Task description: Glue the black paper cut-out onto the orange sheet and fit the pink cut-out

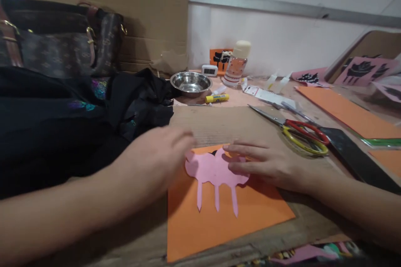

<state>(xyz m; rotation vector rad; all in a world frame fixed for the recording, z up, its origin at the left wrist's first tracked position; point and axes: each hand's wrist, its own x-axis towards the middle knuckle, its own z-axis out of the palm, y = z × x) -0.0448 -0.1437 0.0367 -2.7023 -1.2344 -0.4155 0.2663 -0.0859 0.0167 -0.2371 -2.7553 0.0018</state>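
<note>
The table (239,101) has a pale pink top at the back. A big flat piece of brown cardboard (206,123) lies on it near the front. On the cardboard is an orange sheet (200,233), a bit crooked. Scissors (302,130) with red and yellow handles lie to the right, close to a long black thing (360,158). At the back sit a shiny metal bowl (191,84), a yellow tube (217,98), a little white clock (209,70) and a see-through bottle (234,69) with a cream lid. More orange paper (347,108) lies on the far right.
</note>
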